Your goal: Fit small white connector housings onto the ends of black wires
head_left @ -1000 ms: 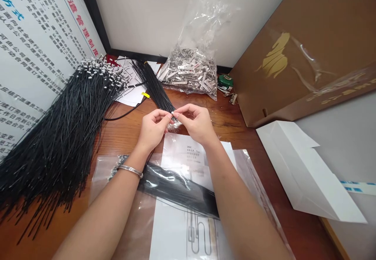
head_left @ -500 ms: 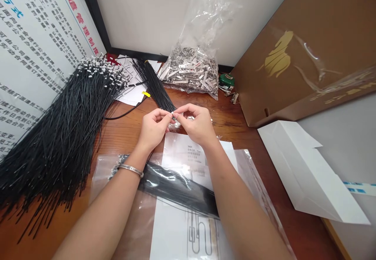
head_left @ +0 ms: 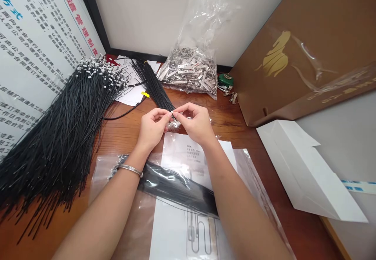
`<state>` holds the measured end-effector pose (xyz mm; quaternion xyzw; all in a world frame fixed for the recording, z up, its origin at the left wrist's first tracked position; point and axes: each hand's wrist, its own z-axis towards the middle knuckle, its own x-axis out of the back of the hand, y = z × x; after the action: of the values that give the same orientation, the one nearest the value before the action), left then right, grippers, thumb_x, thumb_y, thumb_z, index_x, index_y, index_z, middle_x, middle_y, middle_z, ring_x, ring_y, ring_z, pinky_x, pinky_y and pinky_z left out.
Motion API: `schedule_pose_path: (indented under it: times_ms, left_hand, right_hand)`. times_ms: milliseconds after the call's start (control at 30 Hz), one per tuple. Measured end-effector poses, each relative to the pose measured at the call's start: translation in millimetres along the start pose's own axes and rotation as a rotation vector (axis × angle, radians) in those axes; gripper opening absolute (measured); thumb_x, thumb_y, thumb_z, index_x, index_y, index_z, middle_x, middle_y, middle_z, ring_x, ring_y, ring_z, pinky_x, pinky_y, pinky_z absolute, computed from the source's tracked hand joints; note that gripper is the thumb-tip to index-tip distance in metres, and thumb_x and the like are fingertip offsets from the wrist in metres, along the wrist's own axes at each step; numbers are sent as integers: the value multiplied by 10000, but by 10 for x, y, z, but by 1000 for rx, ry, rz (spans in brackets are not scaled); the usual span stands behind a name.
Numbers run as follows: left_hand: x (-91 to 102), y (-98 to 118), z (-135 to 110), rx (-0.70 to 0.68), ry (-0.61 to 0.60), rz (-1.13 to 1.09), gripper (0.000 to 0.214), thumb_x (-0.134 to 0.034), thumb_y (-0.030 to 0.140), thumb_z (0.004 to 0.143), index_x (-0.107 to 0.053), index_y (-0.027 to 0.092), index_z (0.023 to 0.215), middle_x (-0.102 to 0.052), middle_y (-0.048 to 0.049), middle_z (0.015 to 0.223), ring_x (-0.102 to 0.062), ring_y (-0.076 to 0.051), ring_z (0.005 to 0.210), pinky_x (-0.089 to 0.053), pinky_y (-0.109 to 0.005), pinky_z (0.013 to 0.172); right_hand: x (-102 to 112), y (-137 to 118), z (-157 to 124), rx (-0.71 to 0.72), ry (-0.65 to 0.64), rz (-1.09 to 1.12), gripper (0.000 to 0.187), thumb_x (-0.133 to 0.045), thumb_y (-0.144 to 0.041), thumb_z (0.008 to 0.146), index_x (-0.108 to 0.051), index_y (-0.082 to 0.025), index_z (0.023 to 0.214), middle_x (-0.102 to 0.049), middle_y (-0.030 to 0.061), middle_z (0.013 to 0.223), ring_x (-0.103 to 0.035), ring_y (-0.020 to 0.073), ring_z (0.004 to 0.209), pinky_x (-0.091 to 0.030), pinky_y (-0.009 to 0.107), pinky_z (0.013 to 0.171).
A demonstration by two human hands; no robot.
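My left hand [head_left: 154, 126] and my right hand [head_left: 195, 122] meet fingertip to fingertip, both pinching a tiny white connector [head_left: 172, 113]. A thin black wire hangs below my left hand, mostly hidden behind the wrist. Just past the fingertips ends a bundle of black wires [head_left: 155, 87], partly covered by them. Under the hands lies a small clear bag [head_left: 174, 125] of little shiny parts. Closer to me, more black wires [head_left: 176, 185] rest on a clear plastic bag and a printed drawing sheet [head_left: 170, 232].
On the left spreads a big pile of black wires [head_left: 70, 115] with white connectors. A clear bag of metal clips [head_left: 190, 71] stands at the back, beside a green tape measure [head_left: 225, 81]. A brown box [head_left: 293, 48] and a folded white carton [head_left: 305, 173] bound the right side.
Both hands stay nearly in place, still pinching at the same spot. The fingertips have shifted very slightly, and the whole view has moved a touch.
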<state>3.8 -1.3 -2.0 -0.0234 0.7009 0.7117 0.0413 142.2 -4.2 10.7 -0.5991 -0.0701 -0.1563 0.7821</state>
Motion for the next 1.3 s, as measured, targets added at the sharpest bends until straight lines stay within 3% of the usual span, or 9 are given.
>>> schedule_pose_path:
  times_ms: [233,800,1300]
  left_hand:
    - [7,5,-4,-18,-23,-7,146,-701,280,723,-659,143,751,-648,-4,643,-509,-71,471,-437,-205,461]
    - [6,53,-19,65,12,-68,181,-716,289,705,-661,127,763,-712,-44,713,-534,-66,463,-464,-204,483]
    - [9,22,-16,49,5,-63,200,-723,308,710,-674,123,770,-721,-56,728,-565,-80,498,-481,-197,466]
  right_hand:
    - [-5,-2,6,-67,-28,138,88,-703,-254,702,-679,-170,702,-697,20,676,-594,128,600,-459,278,592]
    - [-29,10,11,-79,-35,206,98,-717,-267,714,-698,-173,732,-726,34,682,-673,168,651,-521,305,639]
    - [-30,-1,13,-111,-38,174,89,-699,-260,703,-687,-172,715,-710,33,643,-632,155,607,-497,312,622]
